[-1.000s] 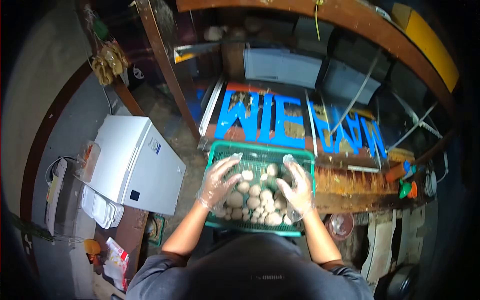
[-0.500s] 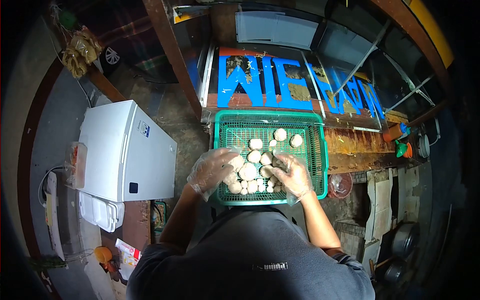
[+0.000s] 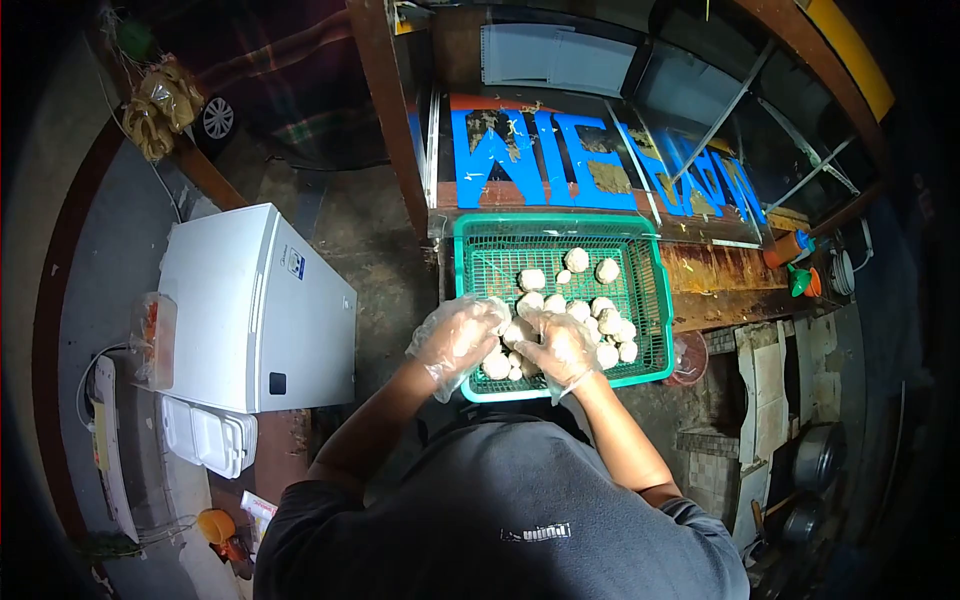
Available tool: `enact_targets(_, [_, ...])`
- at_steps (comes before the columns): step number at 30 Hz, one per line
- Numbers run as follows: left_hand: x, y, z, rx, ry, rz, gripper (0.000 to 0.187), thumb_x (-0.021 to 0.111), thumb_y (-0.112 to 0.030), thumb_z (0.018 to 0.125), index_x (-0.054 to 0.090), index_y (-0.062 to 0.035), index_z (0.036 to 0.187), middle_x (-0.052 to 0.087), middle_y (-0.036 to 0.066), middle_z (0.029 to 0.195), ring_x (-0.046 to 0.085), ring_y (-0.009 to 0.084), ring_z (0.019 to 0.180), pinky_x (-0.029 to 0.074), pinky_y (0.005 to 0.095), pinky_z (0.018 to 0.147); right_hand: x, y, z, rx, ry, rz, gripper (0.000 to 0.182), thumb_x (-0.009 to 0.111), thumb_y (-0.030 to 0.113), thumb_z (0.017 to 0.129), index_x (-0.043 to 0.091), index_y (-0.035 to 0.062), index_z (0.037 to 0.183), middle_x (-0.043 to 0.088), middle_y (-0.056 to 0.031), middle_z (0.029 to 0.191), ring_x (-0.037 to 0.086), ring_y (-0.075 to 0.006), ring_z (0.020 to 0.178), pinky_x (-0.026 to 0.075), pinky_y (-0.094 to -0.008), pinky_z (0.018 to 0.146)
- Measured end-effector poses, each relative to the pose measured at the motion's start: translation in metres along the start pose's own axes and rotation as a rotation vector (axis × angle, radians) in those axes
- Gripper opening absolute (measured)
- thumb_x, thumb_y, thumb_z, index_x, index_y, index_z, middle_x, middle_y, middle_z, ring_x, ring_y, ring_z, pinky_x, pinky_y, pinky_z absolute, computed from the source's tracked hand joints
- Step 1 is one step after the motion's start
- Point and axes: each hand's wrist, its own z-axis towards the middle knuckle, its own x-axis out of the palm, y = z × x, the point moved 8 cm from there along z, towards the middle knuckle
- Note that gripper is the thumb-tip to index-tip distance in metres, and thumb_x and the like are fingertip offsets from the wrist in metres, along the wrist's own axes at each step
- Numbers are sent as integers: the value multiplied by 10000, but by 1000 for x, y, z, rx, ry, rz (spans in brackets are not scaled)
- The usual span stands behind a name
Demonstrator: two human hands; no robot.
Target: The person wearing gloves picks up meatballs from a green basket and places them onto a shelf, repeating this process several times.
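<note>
A green plastic basket (image 3: 665, 300) holds several pale, round meatballs (image 3: 607, 270) of different sizes. Over its near left part is my left hand (image 3: 460, 338), in a clear plastic glove, with fingers curled round a meatball. My right hand (image 3: 562, 350), gloved the same way, is close beside it, its thumb and fingers bent about a meatball (image 3: 517, 331) between the two hands. More meatballs lie under and around the fingers, partly hidden. A loose cluster (image 3: 610, 325) sits just right of my right hand, and a few lie farther back on the mesh.
Behind the basket stands a glass case with blue lettering (image 3: 545, 165) above a wooden ledge (image 3: 720, 280). A white freezer (image 3: 250, 310) is at the left, with white foam boxes (image 3: 210, 435) by it. Bottles (image 3: 790, 248) and pots (image 3: 818, 458) are at the right.
Both hands have come closer together, the right moving left across the basket. Meatballs formerly under the right hand now show to its right. The whole view has shifted slightly.
</note>
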Motion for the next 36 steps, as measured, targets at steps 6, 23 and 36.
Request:
enact_targets(6, [12, -6, 13, -35, 77, 174, 320, 632, -212, 862, 670, -74, 1149, 644, 129, 1210, 591, 328, 1133, 424, 442, 1043, 4, -4, 10, -50, -17, -13, 527, 705, 330, 776, 632, 50, 1216, 688, -183, 975, 653, -370, 935, 502, -460, 821])
enact_targets(23, [52, -19, 17, -220, 28, 165, 176, 580, -147, 860, 673, -24, 944, 685, 171, 932, 673, 345, 904, 543, 437, 806, 41, -47, 30, -125, 435, -199, 473, 690, 342, 784, 583, 63, 1150, 669, -199, 994, 640, -383, 972, 502, -490, 822])
enact_targets(36, [95, -1, 21, -318, 247, 227, 254, 625, -108, 838, 657, -6, 1068, 645, 189, 1073, 663, 307, 1004, 533, 396, 867, 50, -45, 32, -121, 323, -226, 537, 683, 347, 791, 554, 50, 1220, 677, -201, 1011, 660, -372, 959, 529, -475, 795])
